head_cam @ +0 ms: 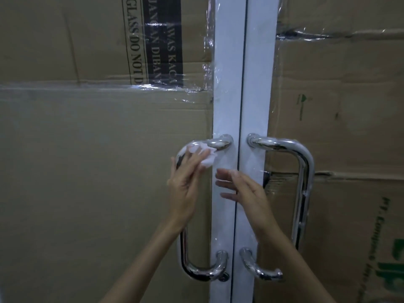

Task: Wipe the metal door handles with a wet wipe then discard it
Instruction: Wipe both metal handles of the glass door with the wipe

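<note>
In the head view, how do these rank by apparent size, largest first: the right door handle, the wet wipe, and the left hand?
1. right door handle, tallest by far.
2. left hand, though nearer the camera.
3. wet wipe, a small crumpled wad.

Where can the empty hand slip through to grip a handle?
Open: the loop of the right chrome D-shaped handle, between its bar and the white door frame. Crowded: the left chrome handle's top bend, where the left hand presses the white wet wipe.
</note>
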